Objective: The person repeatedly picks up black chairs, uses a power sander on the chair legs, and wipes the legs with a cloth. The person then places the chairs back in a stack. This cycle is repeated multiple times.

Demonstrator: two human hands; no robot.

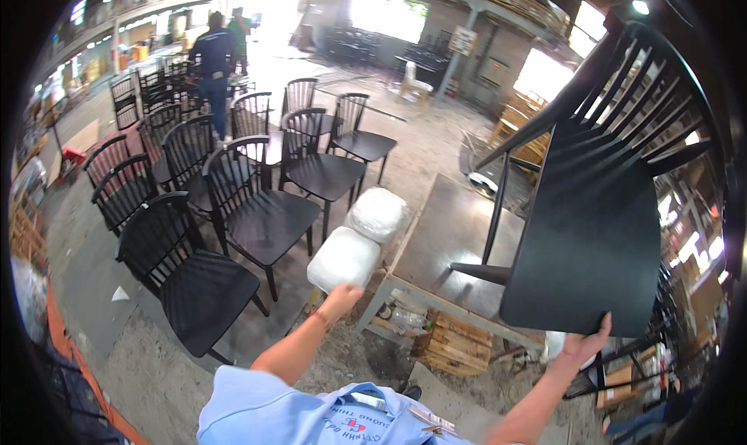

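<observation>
On the right, a black wooden chair (pixel 591 219) with a spindle back stands tilted at the metal-topped table. My right hand (pixel 587 344) grips the front edge of its seat, the thumb lying on top and the other fingers underneath. My left hand (pixel 342 298) is closed at the near edge of a white plastic-wrapped stack (pixel 344 258); what its fingers hold, if anything, is hidden. A second white wrapped stack (pixel 377 214) sits just beyond the first one.
Several black spindle-back chairs (pixel 268 223) stand in rows at the left. The metal-topped table (pixel 443 235) has wooden blocks (pixel 455 344) beneath it. A person in dark blue (pixel 214 71) is among the farther chairs. Orange sheeting (pixel 74 367) runs along the left edge.
</observation>
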